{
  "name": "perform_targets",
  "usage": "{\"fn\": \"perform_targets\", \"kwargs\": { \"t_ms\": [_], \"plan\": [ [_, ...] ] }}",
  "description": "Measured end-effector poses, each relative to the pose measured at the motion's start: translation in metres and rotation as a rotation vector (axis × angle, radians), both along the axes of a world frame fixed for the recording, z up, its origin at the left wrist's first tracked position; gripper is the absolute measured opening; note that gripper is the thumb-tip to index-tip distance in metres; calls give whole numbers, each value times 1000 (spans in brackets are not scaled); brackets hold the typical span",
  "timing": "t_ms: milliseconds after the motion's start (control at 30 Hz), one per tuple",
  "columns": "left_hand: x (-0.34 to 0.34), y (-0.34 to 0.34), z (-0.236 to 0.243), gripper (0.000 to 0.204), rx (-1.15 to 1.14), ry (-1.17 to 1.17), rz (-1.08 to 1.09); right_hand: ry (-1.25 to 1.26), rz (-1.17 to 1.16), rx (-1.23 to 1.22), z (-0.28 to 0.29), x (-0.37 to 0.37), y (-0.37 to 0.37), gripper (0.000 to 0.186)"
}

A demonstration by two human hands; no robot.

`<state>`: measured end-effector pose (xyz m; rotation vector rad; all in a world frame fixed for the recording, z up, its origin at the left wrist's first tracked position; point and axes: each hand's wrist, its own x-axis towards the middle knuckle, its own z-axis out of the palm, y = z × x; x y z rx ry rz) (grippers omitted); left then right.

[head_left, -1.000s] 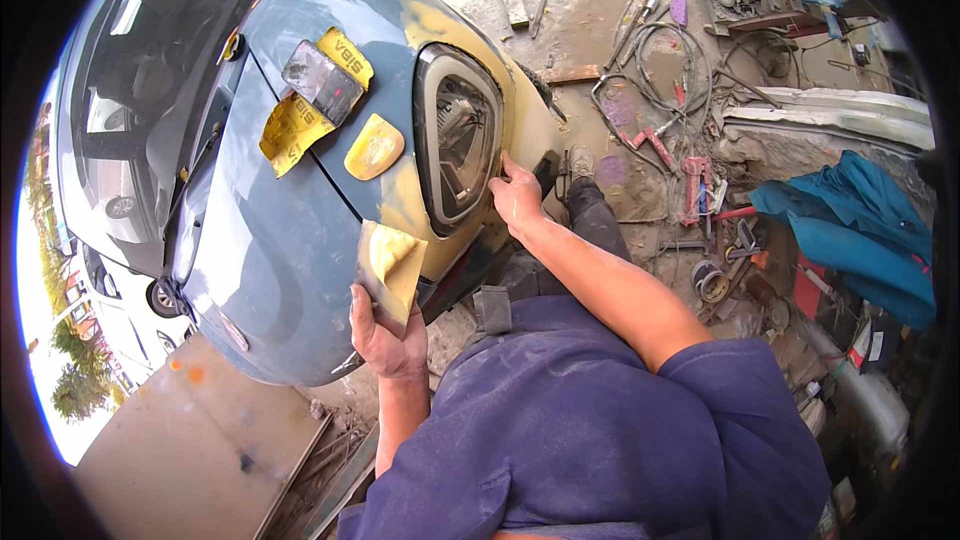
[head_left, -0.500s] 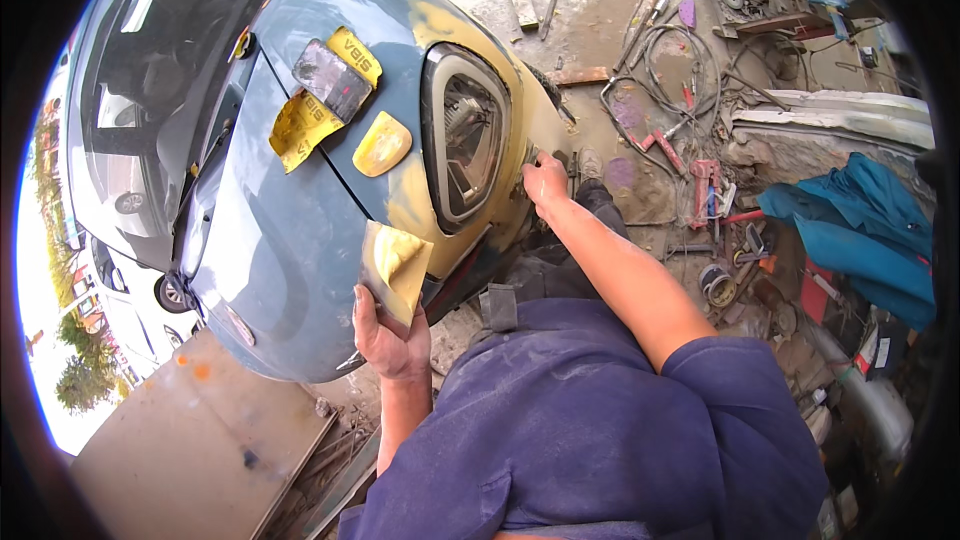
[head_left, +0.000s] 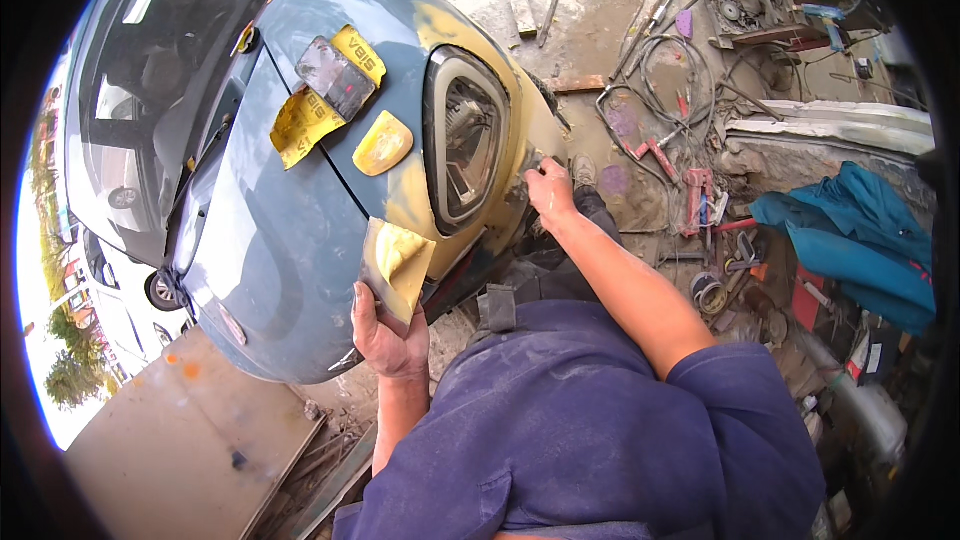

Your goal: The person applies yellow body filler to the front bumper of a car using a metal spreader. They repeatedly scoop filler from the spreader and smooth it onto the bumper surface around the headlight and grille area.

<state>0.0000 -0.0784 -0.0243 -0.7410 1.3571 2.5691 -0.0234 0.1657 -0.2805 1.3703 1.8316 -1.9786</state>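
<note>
1. Moved right hand (head_left: 550, 190) off the edge of the headlight (head_left: 468, 140) and farther out since the first earlier picture, to the yellowish front panel (head_left: 540, 125) just right of centre
2. Shifted the touch thereby, as far as could be judged, from the headlight's border to the panel surface beyond it
3. Held right fingers bent and nearly together, tips against or just beside the panel; could not tell of anything thin pinched there
4. Kept left hand (head_left: 395, 345) at lower centre much as before, closed on the lower end of a flat grey plate (head_left: 393, 285) with pale yellow paste (head_left: 400, 245) on top, apart from the panel
5. Saw on the blue bonnet (head_left: 290, 240), upper left of centre, a rounded yellow pad (head_left: 382, 143) and a dark block (head_left: 335, 77) lying on yellow sheets (head_left: 302, 130)
6. Noted a shoe (head_left: 585, 170) close beyond right hand, perhaps limiting room, and a teal cloth (head_left: 860, 240) at far right, well clear
</note>
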Motion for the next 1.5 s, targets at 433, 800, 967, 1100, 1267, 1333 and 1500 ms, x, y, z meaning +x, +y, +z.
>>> {"fn": "perform_targets", "kwargs": {
  "t_ms": [433, 800, 967, 1100, 1267, 1333, 1500],
  "plan": [
    [2, -10, 3, 42, 15, 17, -3, 93, 48, -61, -5, -26, 5, 31],
    [0, -11, 3, 42, 27, 8, -17, -31, 29, -35, -50, 31, -29, 37],
    [-1, -15, 6, 42, -2, 17, -29, -74, 82, 118, -31, 27, -54, 43],
    [1, -20, 4, 42, 4, 22, -32, -12, 35, 9, -12, 20, -67, 45],
    [4, -23, 1, 41, 1, 13, -23, 118, 34, -61, 1, 15, -82, 64],
    [4, -20, 0, 41, -16, -15, -3, 23, 103, 93, 7, 16, -88, 68],
    [1, -7, 4, 34, -21, -32, -39, 181, 39, -29, 7, 37, -82, 61]
  ]
}}
